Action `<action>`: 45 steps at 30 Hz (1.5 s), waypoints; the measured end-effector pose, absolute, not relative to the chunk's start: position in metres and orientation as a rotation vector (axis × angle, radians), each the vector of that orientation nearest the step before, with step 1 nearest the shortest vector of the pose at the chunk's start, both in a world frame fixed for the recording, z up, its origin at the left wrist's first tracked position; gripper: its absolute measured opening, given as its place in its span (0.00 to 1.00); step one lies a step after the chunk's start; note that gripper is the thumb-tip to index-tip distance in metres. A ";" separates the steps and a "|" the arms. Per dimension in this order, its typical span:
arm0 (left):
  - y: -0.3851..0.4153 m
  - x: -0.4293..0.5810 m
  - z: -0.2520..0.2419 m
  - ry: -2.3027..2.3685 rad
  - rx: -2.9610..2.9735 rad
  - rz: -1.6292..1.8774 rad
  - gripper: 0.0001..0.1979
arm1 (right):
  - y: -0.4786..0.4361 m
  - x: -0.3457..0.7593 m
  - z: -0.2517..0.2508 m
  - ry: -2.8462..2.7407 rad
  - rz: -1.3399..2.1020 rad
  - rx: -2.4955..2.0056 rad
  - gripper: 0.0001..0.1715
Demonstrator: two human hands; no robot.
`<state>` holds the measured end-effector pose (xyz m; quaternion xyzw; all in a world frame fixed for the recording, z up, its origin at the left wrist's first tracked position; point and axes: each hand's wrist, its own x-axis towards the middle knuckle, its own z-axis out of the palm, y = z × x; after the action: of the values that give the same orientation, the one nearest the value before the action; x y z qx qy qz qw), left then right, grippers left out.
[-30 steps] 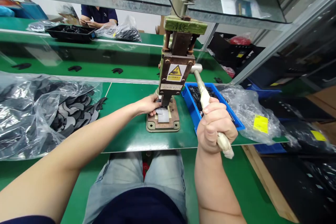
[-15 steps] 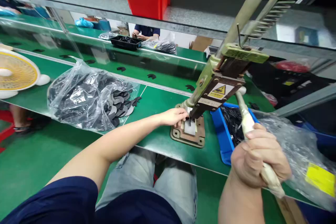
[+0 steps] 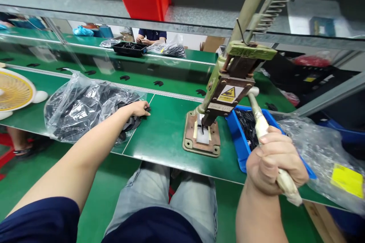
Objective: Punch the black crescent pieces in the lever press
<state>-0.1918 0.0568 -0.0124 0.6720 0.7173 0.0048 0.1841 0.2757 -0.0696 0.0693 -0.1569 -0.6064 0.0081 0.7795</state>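
Right hand (image 3: 277, 162), at 4 o'clock from the hand-press base (image 3: 187, 131), clenches the wrapped lever (image 3: 260, 123), presumably for leverage; left hand (image 3: 139, 109), 10 o'clock, meets curved dark pieces (image 3: 134, 122), grasp indeterminable.

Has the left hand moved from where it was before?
Yes. The left hand has moved left, away from the press base, over to the dark curved pieces.

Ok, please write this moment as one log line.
left hand: at dark pieces; right hand: gripping handle; press: beside blue bin
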 end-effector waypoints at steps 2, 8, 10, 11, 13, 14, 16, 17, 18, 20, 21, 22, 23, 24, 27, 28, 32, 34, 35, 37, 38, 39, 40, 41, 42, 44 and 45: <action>0.058 -0.178 -0.012 1.972 1.913 0.028 0.22 | -0.072 0.276 0.070 -1.327 0.022 -0.362 0.20; 0.041 -0.105 -0.023 1.871 2.199 0.259 0.18 | -0.076 0.277 0.071 -1.380 0.020 -0.379 0.19; 0.025 -0.078 -0.033 1.906 2.246 0.325 0.20 | -0.077 0.277 0.070 -1.374 0.024 -0.393 0.20; 0.017 -0.067 -0.039 1.905 2.269 0.325 0.21 | -0.078 0.277 0.070 -1.371 0.024 -0.404 0.21; 0.003 -0.051 -0.047 1.854 2.307 0.316 0.20 | -0.079 0.277 0.070 -1.374 0.021 -0.419 0.23; -0.001 -0.047 -0.050 1.817 2.304 0.324 0.18 | -0.079 0.277 0.070 -1.382 0.025 -0.421 0.23; -0.003 -0.042 -0.050 1.746 2.218 0.398 0.15 | -0.080 0.277 0.070 -1.396 0.042 -0.411 0.22; -0.002 -0.041 -0.048 1.711 2.131 0.455 0.13 | -0.080 0.278 0.070 -1.398 0.051 -0.401 0.22; 0.000 -0.039 -0.045 1.673 2.023 0.521 0.12 | -0.080 0.278 0.070 -1.399 0.057 -0.391 0.21; 0.005 -0.034 -0.035 1.568 1.782 0.645 0.11 | -0.079 0.278 0.069 -1.394 0.060 -0.380 0.21; 0.006 -0.029 -0.030 1.502 1.672 0.696 0.12 | -0.078 0.278 0.069 -1.391 0.058 -0.379 0.21; 0.008 -0.024 -0.024 1.439 1.582 0.738 0.12 | -0.078 0.277 0.069 -1.389 0.055 -0.379 0.22; 0.008 -0.018 -0.019 1.386 1.518 0.769 0.13 | -0.078 0.277 0.069 -1.385 0.051 -0.382 0.22; 0.008 -0.011 -0.015 1.349 1.483 0.788 0.15 | -0.078 0.277 0.069 -1.382 0.047 -0.386 0.23; 0.007 0.008 -0.006 1.337 1.494 0.783 0.20 | -0.080 0.276 0.070 -1.381 0.051 -0.398 0.23; 0.008 0.014 -0.005 1.337 1.504 0.772 0.20 | -0.080 0.276 0.070 -1.384 0.055 -0.401 0.22; 0.014 0.028 -0.010 1.253 1.455 0.756 0.20 | -0.081 0.276 0.072 -1.399 0.063 -0.389 0.19; 0.019 0.030 -0.016 1.201 1.410 0.747 0.19 | -0.080 0.277 0.071 -1.404 0.058 -0.376 0.19; 0.021 0.030 -0.018 1.179 1.391 0.745 0.20 | -0.079 0.277 0.071 -1.402 0.055 -0.370 0.19; 0.023 0.030 -0.022 1.147 1.366 0.745 0.21 | -0.078 0.277 0.070 -1.397 0.052 -0.369 0.20; 0.024 0.030 -0.023 1.136 1.360 0.745 0.21 | -0.077 0.277 0.069 -1.391 0.050 -0.370 0.21; 0.024 0.030 -0.024 1.129 1.355 0.743 0.22 | -0.077 0.277 0.069 -1.385 0.046 -0.374 0.21; 0.024 0.030 -0.023 1.127 1.351 0.741 0.22 | -0.077 0.277 0.069 -1.379 0.042 -0.379 0.22; 0.023 0.031 -0.023 1.130 1.347 0.737 0.22 | -0.077 0.277 0.069 -1.373 0.040 -0.386 0.22; 0.023 0.031 -0.022 1.137 1.340 0.729 0.22 | -0.077 0.276 0.069 -1.370 0.041 -0.395 0.22; 0.021 0.034 -0.019 1.162 1.326 0.716 0.22 | -0.078 0.276 0.069 -1.362 0.047 -0.404 0.22; 0.021 0.034 -0.018 1.177 1.323 0.708 0.22 | -0.078 0.276 0.069 -1.361 0.049 -0.401 0.22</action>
<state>0.0344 0.0210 -0.0179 0.5656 0.5031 0.3029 0.5790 0.2756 -0.0775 0.0692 -0.1839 -0.6247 0.0226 0.7585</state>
